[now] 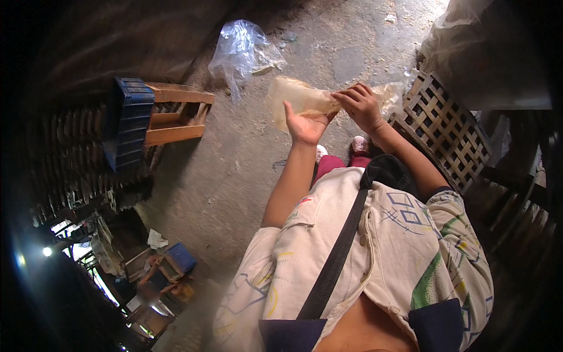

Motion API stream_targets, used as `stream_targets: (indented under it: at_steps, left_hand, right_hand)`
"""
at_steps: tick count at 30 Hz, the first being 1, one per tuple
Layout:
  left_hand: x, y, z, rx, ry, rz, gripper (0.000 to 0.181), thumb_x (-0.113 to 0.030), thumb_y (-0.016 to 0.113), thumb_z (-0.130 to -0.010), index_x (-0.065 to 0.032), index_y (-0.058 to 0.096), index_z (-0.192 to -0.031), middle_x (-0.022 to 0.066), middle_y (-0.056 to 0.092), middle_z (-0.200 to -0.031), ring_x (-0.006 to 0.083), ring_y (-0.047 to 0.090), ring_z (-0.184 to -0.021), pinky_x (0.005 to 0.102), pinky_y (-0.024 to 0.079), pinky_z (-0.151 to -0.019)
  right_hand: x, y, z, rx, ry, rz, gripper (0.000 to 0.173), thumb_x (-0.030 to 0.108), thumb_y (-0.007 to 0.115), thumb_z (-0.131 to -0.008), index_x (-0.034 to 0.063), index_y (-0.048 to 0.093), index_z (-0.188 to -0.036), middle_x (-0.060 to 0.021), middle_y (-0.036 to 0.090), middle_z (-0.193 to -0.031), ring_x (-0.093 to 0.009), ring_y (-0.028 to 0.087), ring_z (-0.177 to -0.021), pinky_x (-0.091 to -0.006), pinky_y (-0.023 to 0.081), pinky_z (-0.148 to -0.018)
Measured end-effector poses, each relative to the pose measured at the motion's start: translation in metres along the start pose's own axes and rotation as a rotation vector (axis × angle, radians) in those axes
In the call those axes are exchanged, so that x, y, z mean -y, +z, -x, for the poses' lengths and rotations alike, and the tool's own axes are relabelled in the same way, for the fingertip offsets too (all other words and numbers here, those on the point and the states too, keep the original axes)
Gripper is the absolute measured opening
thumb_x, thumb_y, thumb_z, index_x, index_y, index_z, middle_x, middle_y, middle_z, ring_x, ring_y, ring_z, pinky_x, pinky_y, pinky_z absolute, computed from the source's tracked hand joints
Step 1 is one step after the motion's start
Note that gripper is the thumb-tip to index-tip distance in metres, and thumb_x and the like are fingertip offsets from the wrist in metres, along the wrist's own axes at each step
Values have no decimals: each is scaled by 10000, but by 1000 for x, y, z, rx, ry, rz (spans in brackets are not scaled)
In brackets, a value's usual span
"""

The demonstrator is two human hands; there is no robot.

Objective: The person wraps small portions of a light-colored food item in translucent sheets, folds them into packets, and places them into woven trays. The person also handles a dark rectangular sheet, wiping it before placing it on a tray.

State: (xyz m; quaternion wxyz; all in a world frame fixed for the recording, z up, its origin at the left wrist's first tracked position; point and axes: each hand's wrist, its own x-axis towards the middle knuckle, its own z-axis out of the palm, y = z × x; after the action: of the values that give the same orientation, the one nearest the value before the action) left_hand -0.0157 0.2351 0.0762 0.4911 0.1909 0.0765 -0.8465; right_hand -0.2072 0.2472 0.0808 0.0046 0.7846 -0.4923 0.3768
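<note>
A cloudy, yellowish translucent plastic bag point(303, 99) is stretched between my two hands, above the floor in front of my feet. My left hand point(308, 127) supports it from below, palm up and thumb raised along its near side. The fingers of my right hand point(361, 105) pinch the narrowed part of the bag. Beyond that hand, a crumpled pale plastic end point(390, 97) sticks out to the right; whether it belongs to the same bag is hard to tell. What the bag contains, if anything, cannot be made out.
To my right stands a woven bamboo basket point(444, 132). A clear plastic bag point(239, 48) lies on the rough floor point(220, 189) ahead. At left, a blue plastic crate point(132, 123) adjoins a wooden frame point(176, 132). Another person point(151, 281) works at lower left beside a blue container point(180, 257).
</note>
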Motion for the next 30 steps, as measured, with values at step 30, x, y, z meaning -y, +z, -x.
stream_targets:
  at_steps: [30]
  left_hand:
    - [5, 48, -6, 204, 219, -540, 671, -552, 314, -992, -77, 281, -1465, 141, 407, -1445, 340, 425, -1317, 506, 367, -1094]
  right_hand:
    - [25, -14, -24, -53, 132, -112, 619, 154, 583, -858, 143, 406, -1452, -204, 325, -1512, -345, 323, -1389, -489, 248, -1126]
